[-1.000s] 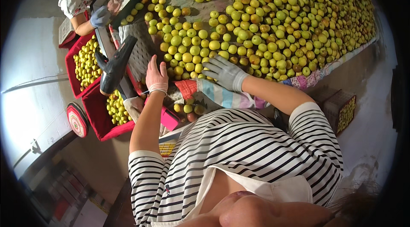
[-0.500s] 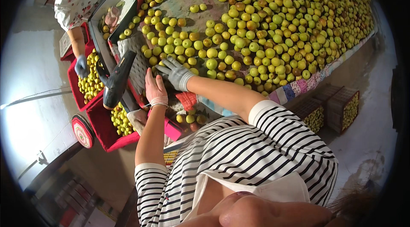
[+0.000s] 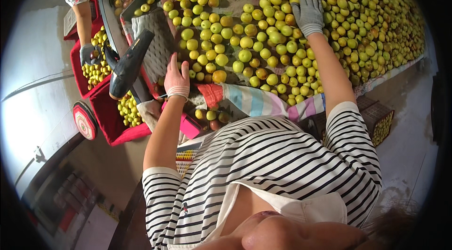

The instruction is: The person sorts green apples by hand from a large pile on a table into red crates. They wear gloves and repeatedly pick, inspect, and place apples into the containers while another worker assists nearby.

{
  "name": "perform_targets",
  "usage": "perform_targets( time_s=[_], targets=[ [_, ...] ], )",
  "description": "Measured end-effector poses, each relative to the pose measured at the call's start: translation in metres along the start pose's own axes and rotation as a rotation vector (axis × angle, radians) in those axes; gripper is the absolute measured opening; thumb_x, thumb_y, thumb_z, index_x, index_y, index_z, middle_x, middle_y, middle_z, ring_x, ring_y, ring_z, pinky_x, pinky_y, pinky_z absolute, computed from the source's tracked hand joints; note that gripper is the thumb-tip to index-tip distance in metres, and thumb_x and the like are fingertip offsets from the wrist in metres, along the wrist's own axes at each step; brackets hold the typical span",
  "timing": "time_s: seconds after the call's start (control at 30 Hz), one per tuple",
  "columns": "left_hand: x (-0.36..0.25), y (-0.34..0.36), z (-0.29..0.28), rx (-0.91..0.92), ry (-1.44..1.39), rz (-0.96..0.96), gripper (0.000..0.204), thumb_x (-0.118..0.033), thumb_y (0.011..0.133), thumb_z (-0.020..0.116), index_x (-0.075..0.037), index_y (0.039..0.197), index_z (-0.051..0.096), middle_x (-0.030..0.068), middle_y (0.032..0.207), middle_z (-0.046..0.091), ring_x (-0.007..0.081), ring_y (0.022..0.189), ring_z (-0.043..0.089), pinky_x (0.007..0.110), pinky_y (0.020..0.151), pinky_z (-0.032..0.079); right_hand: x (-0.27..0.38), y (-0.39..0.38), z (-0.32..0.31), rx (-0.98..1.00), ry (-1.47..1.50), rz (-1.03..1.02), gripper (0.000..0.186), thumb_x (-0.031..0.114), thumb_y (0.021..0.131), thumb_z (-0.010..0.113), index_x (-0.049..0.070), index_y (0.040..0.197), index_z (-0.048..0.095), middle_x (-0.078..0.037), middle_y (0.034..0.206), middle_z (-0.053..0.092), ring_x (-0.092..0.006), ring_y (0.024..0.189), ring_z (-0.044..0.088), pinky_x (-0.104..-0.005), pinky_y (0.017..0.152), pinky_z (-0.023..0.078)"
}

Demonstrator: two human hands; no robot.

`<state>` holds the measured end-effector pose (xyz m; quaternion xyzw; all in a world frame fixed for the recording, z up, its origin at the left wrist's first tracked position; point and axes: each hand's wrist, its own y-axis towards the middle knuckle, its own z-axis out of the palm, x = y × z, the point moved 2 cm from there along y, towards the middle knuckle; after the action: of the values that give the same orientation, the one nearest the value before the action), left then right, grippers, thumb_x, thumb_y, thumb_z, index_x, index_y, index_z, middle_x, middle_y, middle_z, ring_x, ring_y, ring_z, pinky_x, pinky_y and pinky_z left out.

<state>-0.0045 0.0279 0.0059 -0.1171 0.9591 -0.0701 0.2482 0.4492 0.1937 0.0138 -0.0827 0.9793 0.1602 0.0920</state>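
Small round green-yellow fruit (image 3: 278, 37), some with brown patches, lie in a broad layer over the table, piled thickest at the right. My right hand (image 3: 309, 12), in a grey knit glove, rests on the pile with its fingers stretched out and gripping none of them. Near the table's left edge is my left hand (image 3: 177, 79), flat with straight fingers and a pale cuff at the wrist. It holds nothing and stands beside a grey dimpled pad (image 3: 153, 43) and the nearest loose fruit.
A black hair-dryer-shaped device (image 3: 131, 66) juts over the table's left edge. Beyond it stand red crates (image 3: 109, 123) with fruit. A co-worker's gloved hand (image 3: 89, 55) holds a fruit there. A pink box (image 3: 189, 126) lies near my left forearm; dark crates (image 3: 376, 120) sit below at right.
My right hand has moved from beside my left hand to the far right, onto the pile. The left hand stays nearly in place. Loose fruit now lies where the right hand was.
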Motion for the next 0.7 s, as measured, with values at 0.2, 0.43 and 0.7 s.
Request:
perform_targets(
  time_s=[0.2,0.43,0.7],
  targets=[
    [0.003,-0.001,0.003,-0.028,-0.022,0.016,0.055,-0.045,0.098,0.045,-0.013,0.143,0.04,0.0207,0.135,0.052,0.0412,0.114,0.056,0.047,0.091,0.048,0.091,0.024,-0.014,0.009,0.121,-0.046,0.058,0.038,0.094,0.053,0.014,0.144,0.037,-0.011,0.147,0.039,-0.0306,0.136,0.034,-0.0525,0.116,0.019],
    [0.001,-0.002,0.001,-0.083,-0.039,0.08,0.052,-0.041,0.097,0.049,-0.01,0.138,0.045,0.019,0.133,0.054,0.0387,0.117,0.055,0.044,0.094,0.047,0.198,0.051,0.002,0.061,0.305,-0.165,0.06,0.04,0.092,0.049,0.004,0.14,0.045,-0.013,0.146,0.043,-0.0303,0.138,0.034,-0.0518,0.118,0.014],
    [0.004,-0.007,0.0,-0.229,-0.204,0.141,0.028,-0.026,0.09,0.065,-0.005,0.108,0.063,0.0131,0.105,0.064,0.0315,0.098,0.062,0.037,0.086,0.049,0.293,0.013,-0.048,0.427,0.295,-0.401,0.062,0.047,0.1,0.029,0.009,0.15,0.032,-0.01,0.159,0.026,-0.0266,0.147,0.021,-0.0467,0.12,0.011]
  ],
)
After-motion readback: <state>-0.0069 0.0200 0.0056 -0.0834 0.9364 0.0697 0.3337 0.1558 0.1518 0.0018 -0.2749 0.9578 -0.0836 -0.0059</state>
